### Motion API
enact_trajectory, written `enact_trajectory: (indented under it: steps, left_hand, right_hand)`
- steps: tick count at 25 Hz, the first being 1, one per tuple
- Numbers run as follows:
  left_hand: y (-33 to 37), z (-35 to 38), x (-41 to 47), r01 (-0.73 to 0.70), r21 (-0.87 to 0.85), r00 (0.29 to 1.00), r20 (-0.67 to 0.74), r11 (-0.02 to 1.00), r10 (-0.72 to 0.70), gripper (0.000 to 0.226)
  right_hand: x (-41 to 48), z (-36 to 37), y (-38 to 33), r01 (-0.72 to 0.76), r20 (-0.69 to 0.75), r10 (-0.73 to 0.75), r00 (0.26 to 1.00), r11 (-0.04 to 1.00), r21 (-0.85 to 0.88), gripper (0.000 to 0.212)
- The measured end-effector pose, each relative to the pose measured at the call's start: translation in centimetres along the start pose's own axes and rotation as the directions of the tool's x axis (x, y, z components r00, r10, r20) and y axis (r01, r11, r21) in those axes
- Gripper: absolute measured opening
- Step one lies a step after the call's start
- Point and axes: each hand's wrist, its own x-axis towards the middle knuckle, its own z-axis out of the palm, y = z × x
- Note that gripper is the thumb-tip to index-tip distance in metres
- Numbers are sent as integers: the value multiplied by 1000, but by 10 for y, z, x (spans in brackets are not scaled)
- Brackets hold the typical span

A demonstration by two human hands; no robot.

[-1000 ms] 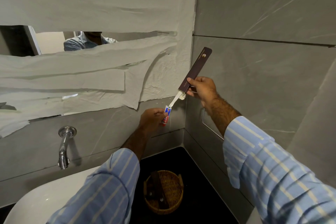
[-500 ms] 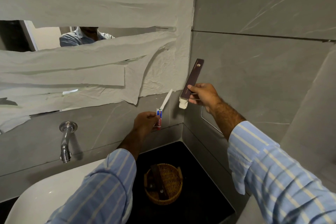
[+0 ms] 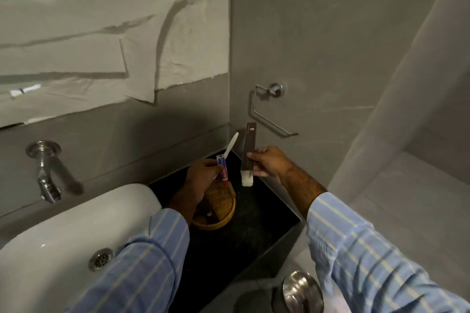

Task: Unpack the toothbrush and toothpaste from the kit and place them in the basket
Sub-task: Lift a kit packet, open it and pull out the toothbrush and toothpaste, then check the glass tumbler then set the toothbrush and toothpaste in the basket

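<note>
My left hand (image 3: 201, 175) pinches a white toothbrush (image 3: 231, 146) and a small red, white and blue toothpaste tube (image 3: 222, 168) together, right above the woven basket (image 3: 221, 213). The toothbrush handle points up and to the right. My right hand (image 3: 269, 162) holds the long dark brown kit sleeve (image 3: 248, 150) upright, with a white inner piece sticking out of its lower end. The two hands are a short way apart. A dark item lies in the basket, partly hidden by my left wrist.
The basket stands on a black counter (image 3: 241, 249) in the corner. A white basin (image 3: 63, 244) with a drain lies to the left, below a chrome tap (image 3: 44, 173). A chrome paper holder (image 3: 269, 109) is mounted on the right wall. A round metal lid (image 3: 301, 290) sits at the bottom.
The toothbrush and toothpaste came fully out of the sleeve. Both hands dropped towards the basket, and my view tilted downward.
</note>
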Motion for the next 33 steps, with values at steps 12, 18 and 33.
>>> enact_trajectory:
  steps: [12, 18, 33]
  left_hand:
    - [-127, 97, -23, 214, 160, 942, 228, 964, -247, 20]
    - [-175, 161, -50, 230, 321, 879, 336, 919, -337, 31]
    - [-257, 247, -31, 184, 595, 815, 352, 783, -460, 27]
  right_hand:
    - [-43, -52, 182, -286, -104, 306, 946, 942, 175, 34]
    - [-77, -90, 269, -365, -187, 426, 885, 885, 290, 32]
    - [-55, -164, 423, -572, -284, 733, 619, 668, 477, 13]
